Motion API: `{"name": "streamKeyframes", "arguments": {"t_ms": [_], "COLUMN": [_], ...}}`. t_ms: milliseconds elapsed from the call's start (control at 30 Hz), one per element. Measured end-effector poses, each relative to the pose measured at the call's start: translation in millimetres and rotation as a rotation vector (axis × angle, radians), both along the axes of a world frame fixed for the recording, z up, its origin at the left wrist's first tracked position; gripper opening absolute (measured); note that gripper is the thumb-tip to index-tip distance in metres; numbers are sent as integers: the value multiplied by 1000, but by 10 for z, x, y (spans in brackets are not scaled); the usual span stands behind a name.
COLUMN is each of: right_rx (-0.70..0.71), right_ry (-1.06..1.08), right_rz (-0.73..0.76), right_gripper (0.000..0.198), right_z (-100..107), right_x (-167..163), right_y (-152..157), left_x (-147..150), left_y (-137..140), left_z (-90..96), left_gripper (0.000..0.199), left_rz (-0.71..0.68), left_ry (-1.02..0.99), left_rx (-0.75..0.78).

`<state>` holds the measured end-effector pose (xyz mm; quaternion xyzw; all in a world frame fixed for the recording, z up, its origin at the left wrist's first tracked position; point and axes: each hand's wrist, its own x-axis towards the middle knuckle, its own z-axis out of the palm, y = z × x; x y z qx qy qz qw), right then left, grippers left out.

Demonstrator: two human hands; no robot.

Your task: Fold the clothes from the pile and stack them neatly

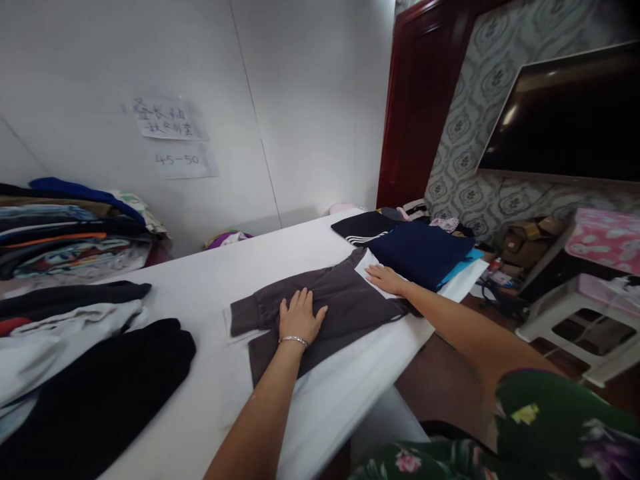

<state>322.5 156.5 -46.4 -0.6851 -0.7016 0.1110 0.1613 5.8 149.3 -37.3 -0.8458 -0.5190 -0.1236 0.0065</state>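
Observation:
A dark grey long-sleeved garment (345,303) lies flat on the white table, one sleeve folded across it and pointing left. My left hand (300,317), wearing a silver bracelet, rests on its middle with fingers spread. Farther right, my right hand (386,279) lies flat with fingers stretched over a white patch (373,267) at the garment's right end. Whether that patch is part of the garment or another cloth, I cannot tell. Just beyond the right hand is a folded navy garment (423,250).
Black clothing (115,380) and a tall stack of folded clothes (70,230) occupy the left. A black garment with white stripes (360,225) lies at the table's far right. Beyond the white table's (200,407) right edge stands a plastic stool (595,307). Paper notes (170,120) hang on the wall.

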Motion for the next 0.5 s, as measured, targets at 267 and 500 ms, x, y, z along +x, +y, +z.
{"name": "streamKeyframes", "arguments": {"t_ms": [267, 500], "right_rx": [180, 123], "right_ry": [71, 169], "right_rz": [26, 19], "right_gripper": [54, 49], "right_z": [139, -10], "right_x": [313, 354], "right_y": [-687, -877], "left_x": [13, 14], "left_y": [23, 20], "left_z": [-28, -2], "left_gripper": [59, 59], "left_rz": [0, 5], "left_ry": [0, 26], "left_rx": [11, 18]}}
